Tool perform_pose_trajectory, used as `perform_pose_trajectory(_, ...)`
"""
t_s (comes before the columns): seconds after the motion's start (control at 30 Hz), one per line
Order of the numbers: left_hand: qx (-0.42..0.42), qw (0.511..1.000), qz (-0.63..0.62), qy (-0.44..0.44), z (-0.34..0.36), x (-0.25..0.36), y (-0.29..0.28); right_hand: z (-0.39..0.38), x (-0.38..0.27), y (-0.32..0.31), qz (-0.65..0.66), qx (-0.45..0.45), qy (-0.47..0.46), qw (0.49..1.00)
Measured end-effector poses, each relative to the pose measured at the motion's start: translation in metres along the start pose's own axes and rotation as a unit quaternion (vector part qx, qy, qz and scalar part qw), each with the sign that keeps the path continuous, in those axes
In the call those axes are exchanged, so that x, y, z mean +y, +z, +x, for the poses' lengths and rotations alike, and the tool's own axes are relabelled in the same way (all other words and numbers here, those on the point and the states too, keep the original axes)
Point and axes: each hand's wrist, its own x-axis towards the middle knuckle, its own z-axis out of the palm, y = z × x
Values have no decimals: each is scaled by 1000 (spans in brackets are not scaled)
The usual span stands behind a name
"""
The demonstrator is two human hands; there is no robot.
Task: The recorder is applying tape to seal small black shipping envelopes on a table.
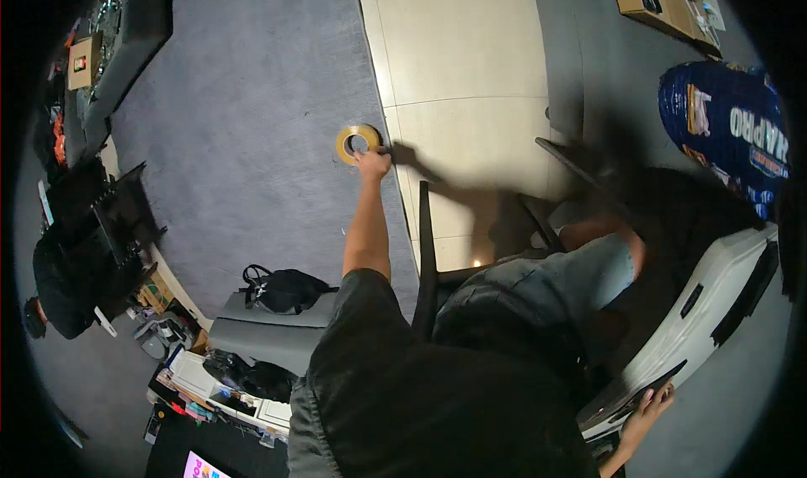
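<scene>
My left arm stretches far forward over the blue-grey carpet (235, 100). The fingers of my left hand (372, 165) are closed on the near side of a yellowish roll of tape (344, 145). Whether the roll touches the carpet or is held above it, I cannot tell. At the lower right, my right hand (646, 415) has its fingers bent around a dark flat object (664, 377) beside a white panel-like thing (702, 289). Part of that hand and the far end of the object are hidden.
A dark chair (425, 251) is around my legs. Cream tiles (462, 49) border the carpet. A blue wrapped bundle (723, 116) and a cardboard box (664, 3) lie at the right. A black bag (286, 291) rests on a grey seat (261, 335). Another person (67, 268) is at the far left.
</scene>
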Motion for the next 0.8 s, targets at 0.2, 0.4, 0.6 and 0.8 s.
perform_pose_trajectory(0.2,-84,993,77,12,76,-40,-5,7,5,15,38,-4,-18,999)
perform_pose_trajectory(0.4,-2,997,58,59,51,-35,0,1,-7,10,81,24,-11,996)
perform_pose_trajectory(0.6,104,916,-386,36,-23,5,-29,8,-10,18,112,51,-4,992)
perform_pose_trajectory(0.8,-1,801,-515,304,-160,154,-134,5,-8,14,137,60,-19,989)
